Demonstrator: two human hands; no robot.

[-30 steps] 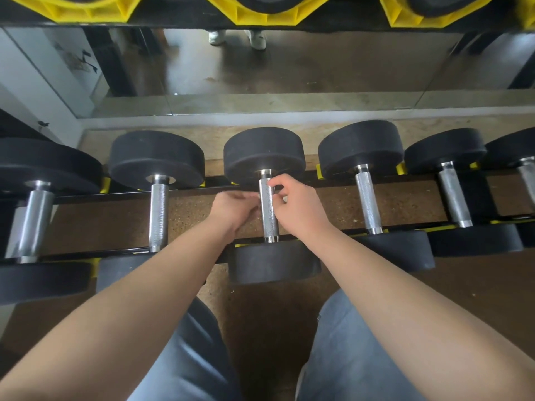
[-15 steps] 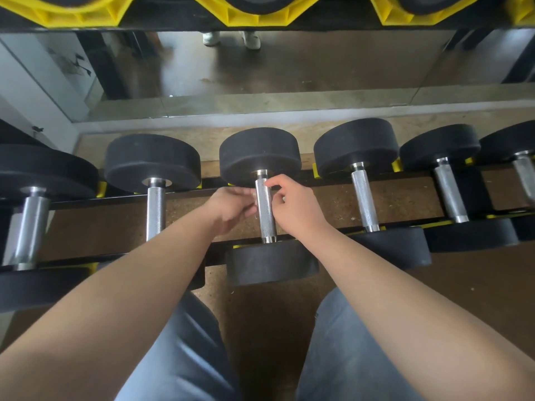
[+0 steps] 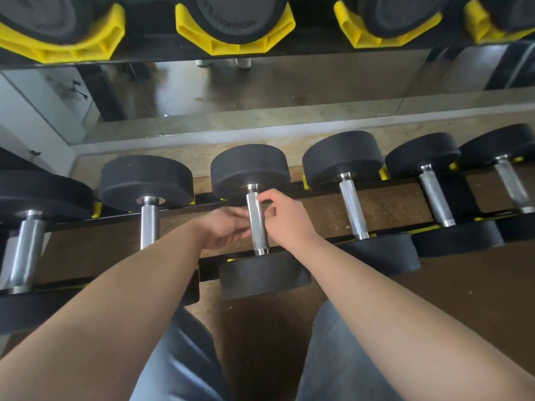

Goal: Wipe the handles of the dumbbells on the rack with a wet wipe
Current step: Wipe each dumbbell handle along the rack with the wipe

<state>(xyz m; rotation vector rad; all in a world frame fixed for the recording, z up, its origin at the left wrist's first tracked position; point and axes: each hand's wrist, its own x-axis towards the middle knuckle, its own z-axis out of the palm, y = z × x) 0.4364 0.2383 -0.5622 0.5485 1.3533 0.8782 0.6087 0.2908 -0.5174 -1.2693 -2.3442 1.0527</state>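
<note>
- Reaching in from the left, the left hand has lightly bent fingers whose tips meet the left side of the handle about midway along. Whether they wrap under it cannot be told.
- The right hand comes from the right with curled fingers. Its thumb and forefinger tips are bunched against the handle's far end, just below the collar. Whether they pinch anything cannot be told, and no wipe shows in either hand.
- The handle is a straight bar of bright, knurled metal with a smooth polished collar at each end.
- Its long axis runs away from the person, with the far end leaning slightly left in the view.
- It belongs to the middle dumbbell, which has round matte black heads, one near and one far.
- That dumbbell lies across the two black rails of the rack, with the handle bridging the gap between them.
- Alike dumbbells lie parallel on either side, those to the left with larger heads.
- Above, yellow cradles hold more black weights.
- Behind the rack is a mirror, and below it a brown speckled floor.
</note>
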